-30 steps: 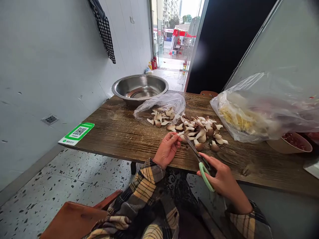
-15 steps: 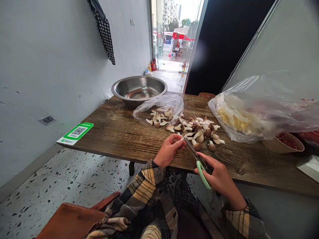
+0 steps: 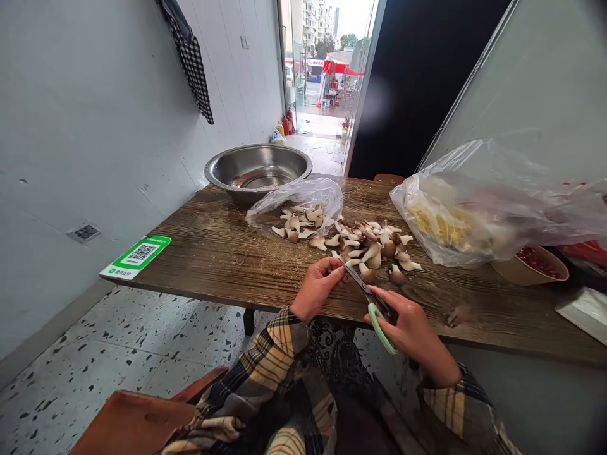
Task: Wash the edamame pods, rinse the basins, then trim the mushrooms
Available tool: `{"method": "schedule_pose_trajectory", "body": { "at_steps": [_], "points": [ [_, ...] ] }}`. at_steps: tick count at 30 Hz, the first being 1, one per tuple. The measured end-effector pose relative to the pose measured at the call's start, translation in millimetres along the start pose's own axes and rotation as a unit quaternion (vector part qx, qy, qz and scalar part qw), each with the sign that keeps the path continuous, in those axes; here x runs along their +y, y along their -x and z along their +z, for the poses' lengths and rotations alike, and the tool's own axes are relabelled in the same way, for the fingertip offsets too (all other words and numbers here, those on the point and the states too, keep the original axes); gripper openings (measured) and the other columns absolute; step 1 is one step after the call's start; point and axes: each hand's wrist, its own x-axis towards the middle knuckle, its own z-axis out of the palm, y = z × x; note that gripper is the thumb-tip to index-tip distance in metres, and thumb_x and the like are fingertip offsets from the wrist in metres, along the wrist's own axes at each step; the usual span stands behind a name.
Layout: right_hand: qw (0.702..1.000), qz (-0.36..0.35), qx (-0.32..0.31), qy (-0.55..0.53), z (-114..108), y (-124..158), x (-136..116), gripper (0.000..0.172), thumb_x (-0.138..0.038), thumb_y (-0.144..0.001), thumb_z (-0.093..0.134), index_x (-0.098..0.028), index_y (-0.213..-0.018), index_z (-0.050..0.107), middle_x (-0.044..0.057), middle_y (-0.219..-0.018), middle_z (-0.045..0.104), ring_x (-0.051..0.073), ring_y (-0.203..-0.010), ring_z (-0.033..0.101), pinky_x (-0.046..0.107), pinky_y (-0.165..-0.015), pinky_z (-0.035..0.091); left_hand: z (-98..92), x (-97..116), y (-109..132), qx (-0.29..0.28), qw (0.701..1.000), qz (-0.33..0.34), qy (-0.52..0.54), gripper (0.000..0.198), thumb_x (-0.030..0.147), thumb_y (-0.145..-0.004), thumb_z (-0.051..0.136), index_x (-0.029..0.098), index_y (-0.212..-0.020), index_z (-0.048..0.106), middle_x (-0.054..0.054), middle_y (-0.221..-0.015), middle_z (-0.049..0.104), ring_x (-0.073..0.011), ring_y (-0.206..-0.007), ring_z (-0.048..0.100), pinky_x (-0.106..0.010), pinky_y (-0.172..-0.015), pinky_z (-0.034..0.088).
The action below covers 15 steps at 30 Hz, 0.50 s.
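Note:
My right hand (image 3: 408, 321) is closed round the green-handled scissors (image 3: 380, 328), whose blades point up and left to the fingertips of my left hand. My left hand (image 3: 318, 284) is pinched closed at the blade tips; a small pale piece shows there, mostly hidden by the fingers. Just beyond both hands, a loose pile of brown-capped mushrooms (image 3: 372, 243) lies on the wooden table (image 3: 227, 253). More mushrooms lie in the mouth of a clear plastic bag (image 3: 327, 193), to the left of the pile.
A wide steel basin (image 3: 258, 151) stands behind the bag. At the right are a plastic bag with yellow food (image 3: 446, 221), a bowl of red pieces (image 3: 543, 262) and a white packet (image 3: 585, 313). A green QR card (image 3: 137, 256) lies at the table's left end.
The whole view has shifted slightly, so things appear a little further left. Both hands keep nearly the same pose at the scissors, and the pile looks unchanged.

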Motion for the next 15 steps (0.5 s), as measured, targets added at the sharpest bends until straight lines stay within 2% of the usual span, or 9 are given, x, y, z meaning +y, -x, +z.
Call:
{"method": "schedule_pose_trajectory", "body": {
  "at_steps": [5,9,13,15],
  "points": [
    [1.0,-0.008,0.01,-0.027,3,2,4,0.046,-0.033,-0.085,0.061,-0.023,-0.13,0.062,0.009,-0.121,0.07,0.027,-0.107,0.067,0.038,-0.091,0.055,3.9,3,-1,0.003,1.0,-0.011,-0.004,0.024,0.036,-0.073,0.074,0.015,-0.077,0.062,0.001,-0.065,0.063,-0.0096,-0.06,0.053,-0.021,-0.058,0.041],
    [0.999,0.006,0.02,-0.046,1,5,10,0.045,-0.035,-0.085,0.062,-0.023,-0.128,0.064,0.009,-0.122,0.069,0.027,-0.11,0.066,0.04,-0.095,0.053,3.0,5,-4,-0.02,0.999,-0.024,0.015,0.023,0.034,-0.073,0.075,0.015,-0.083,0.065,-0.001,-0.068,0.066,-0.0105,-0.062,0.057,-0.022,-0.061,0.043],
    [0.992,0.065,0.075,-0.074,-4,8,22,0.051,-0.045,-0.082,0.066,-0.021,-0.126,0.065,0.009,-0.115,0.072,0.027,-0.098,0.07,0.04,-0.088,0.055,-4.2,17,-14,-0.029,0.997,-0.04,0.066,0.038,0.032,-0.072,0.076,0.016,-0.105,0.067,-0.004,-0.08,0.068,-0.0114,-0.066,0.06,-0.023,-0.064,0.043],
    [0.983,0.1,0.119,-0.095,-5,9,28,0.055,-0.049,-0.08,0.068,-0.019,-0.126,0.065,0.009,-0.108,0.074,0.025,-0.088,0.071,0.038,-0.081,0.056,-7.3,25,-23,-0.021,0.997,-0.03,0.066,0.035,0.03,-0.07,0.077,0.016,-0.1,0.067,-0.003,-0.079,0.066,-0.0118,-0.067,0.06,-0.024,-0.065,0.043]
  ]
}}
